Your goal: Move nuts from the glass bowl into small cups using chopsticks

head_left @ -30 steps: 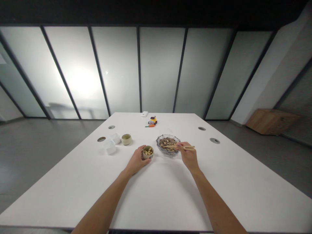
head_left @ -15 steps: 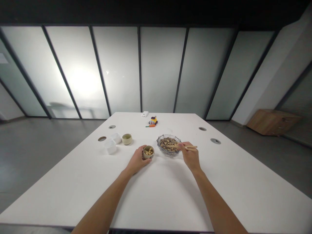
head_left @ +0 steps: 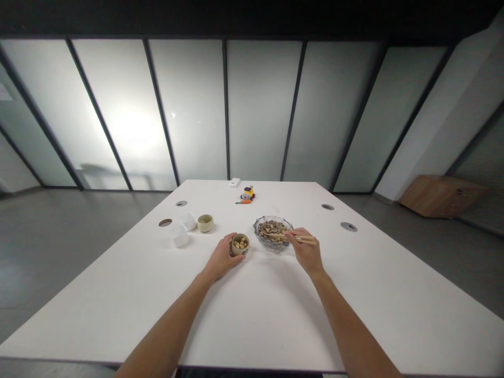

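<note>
the small cup (head_left: pixel 243 252), with pale nuts (head_left: pixel 240 244) inside, is located just below the centre of the frame. it is gripped from the left by the left hand (head_left: pixel 221 258), with the fingers curled around its wall. the chopsticks (head_left: pixel 305 238) are pinched in the right hand (head_left: pixel 307 253), and their tips are lowered among the grey-brown seeds (head_left: pixel 268 229) in the glass bowl (head_left: pixel 271 244), right of centre. whether a piece is held between the tips cannot be told.

caution: a piece may be dropped if the tips are crossed or squeezed unevenly. seeds may be pushed over the bowl's rim if the tips are swept sideways. the bowl is not steadied by either hand and may be shifted if its edge is pressed. nuts may be spilled if the cup is tilted by an uneven grip.

surroundings: between the seeds and the cup's mouth, the bowl's raised rim is presented as an obstacle. a second cup (head_left: pixel 205 227) and two clear plastic containers (head_left: pixel 179 239) are placed left of centre. a toy vehicle (head_left: pixel 248 193), a carrot-shaped toy (head_left: pixel 245 201) and a white box (head_left: pixel 235 182) are grouped at upper mid-frame, well apart from both hands.
</note>
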`<state>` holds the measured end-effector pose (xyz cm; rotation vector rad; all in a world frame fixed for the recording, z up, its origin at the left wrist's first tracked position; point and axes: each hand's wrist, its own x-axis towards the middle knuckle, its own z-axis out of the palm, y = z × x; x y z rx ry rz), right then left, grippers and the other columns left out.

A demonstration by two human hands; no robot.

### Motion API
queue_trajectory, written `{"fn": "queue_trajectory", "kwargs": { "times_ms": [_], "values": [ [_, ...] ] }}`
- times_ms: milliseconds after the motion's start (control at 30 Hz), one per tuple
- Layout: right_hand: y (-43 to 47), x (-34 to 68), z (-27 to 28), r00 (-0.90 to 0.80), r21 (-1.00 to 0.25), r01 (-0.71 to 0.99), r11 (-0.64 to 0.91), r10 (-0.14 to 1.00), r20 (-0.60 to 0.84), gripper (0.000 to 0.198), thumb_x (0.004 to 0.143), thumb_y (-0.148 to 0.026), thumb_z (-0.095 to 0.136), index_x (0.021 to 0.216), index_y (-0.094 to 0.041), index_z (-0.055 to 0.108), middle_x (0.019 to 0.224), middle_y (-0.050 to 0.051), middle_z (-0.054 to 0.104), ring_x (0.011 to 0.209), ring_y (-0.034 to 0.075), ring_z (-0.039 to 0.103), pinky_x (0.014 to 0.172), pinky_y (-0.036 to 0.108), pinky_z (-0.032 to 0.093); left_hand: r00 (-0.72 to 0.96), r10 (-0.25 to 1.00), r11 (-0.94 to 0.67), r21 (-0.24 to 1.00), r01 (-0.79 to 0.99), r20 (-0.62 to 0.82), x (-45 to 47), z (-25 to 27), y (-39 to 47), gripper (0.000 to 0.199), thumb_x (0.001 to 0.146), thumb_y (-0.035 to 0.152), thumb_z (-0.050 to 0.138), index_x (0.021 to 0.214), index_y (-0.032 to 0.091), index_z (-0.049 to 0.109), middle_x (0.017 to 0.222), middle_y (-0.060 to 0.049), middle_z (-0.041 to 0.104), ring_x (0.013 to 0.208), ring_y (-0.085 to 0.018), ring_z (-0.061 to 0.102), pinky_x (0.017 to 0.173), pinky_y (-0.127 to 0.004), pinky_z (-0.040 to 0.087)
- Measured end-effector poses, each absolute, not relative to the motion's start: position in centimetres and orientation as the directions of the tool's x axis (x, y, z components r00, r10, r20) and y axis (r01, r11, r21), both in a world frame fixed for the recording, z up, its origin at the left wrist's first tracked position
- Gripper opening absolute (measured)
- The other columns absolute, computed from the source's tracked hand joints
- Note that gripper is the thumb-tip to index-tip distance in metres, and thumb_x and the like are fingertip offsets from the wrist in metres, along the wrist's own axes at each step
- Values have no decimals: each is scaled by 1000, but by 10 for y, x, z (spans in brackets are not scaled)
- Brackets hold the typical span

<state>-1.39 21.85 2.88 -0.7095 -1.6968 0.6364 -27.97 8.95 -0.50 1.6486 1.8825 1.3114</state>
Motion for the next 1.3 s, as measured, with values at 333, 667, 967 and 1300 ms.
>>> {"fn": "queue_trajectory", "kwargs": {
  "times_ms": [333,667,967,1300],
  "values": [
    [218,-17,30,-212,-751,153,642,764,610,56,87,-78,65,79,-23,78,86,9,77,78,25,72,76,40,59,-286,907,-79,791,606,309,-279,-3,88,74,74,28,84,143,22,56,143,-13,65,134,-33,60,118,-49,45],
    [218,-12,31,-150,-760,116,639,768,623,48,89,-69,69,84,-22,78,88,9,77,80,24,73,76,39,61,-289,910,-71,796,601,299,-279,-4,90,75,73,28,84,142,22,57,143,-13,65,134,-33,61,117,-49,46],
    [200,-38,32,-198,-871,-138,472,848,492,49,85,-71,72,87,-23,75,95,10,77,80,27,75,74,45,67,-293,905,-72,791,607,308,-280,-7,91,76,73,30,86,142,23,57,143,-13,65,131,-33,62,117,-49,46],
    [217,6,49,2,-647,308,697,680,733,54,96,-72,57,83,-22,73,85,8,75,77,24,72,74,37,56,-306,901,-70,800,596,307,-279,-8,91,77,71,30,86,142,24,58,142,-12,66,132,-33,62,118,-49,46]
  ]
}}
